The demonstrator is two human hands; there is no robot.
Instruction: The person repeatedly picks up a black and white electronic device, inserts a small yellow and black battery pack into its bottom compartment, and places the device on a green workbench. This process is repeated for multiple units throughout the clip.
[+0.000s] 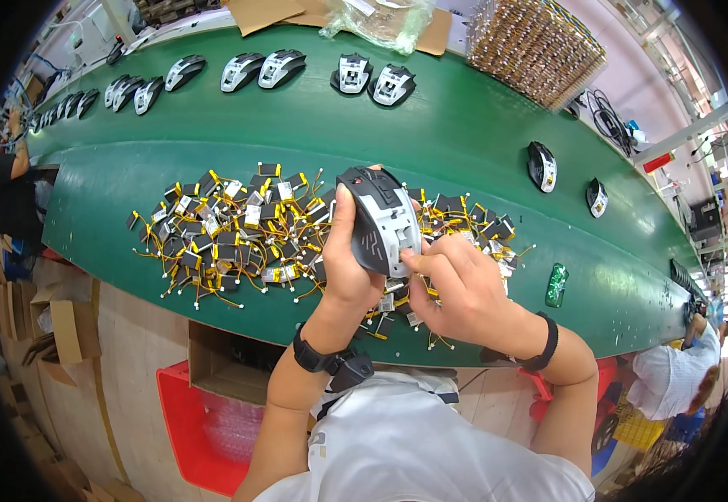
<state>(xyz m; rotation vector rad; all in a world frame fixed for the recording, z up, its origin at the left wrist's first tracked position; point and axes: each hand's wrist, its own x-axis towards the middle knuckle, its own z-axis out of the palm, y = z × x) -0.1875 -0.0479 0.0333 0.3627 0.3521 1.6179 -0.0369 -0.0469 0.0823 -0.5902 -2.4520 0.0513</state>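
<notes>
Fingers [340, 219] of my left hand [349, 268] are clamped around a grey-and-black mouse shell [378, 219], holding it belly-up above the green tabletop [464, 142]. My right hand [456, 293] pinches thumb and forefinger together at the shell's lower edge, on something too small to make out. I judge I'm fitting a part into the open underside; the next move calls for a steady left grip and a fine push. Beneath lies a heap of small yellow-wired batteries [230, 234], too many to count. Seven mice [280, 67] sit in the nearest row, more trailing off left, two [541, 166] to the right.
</notes>
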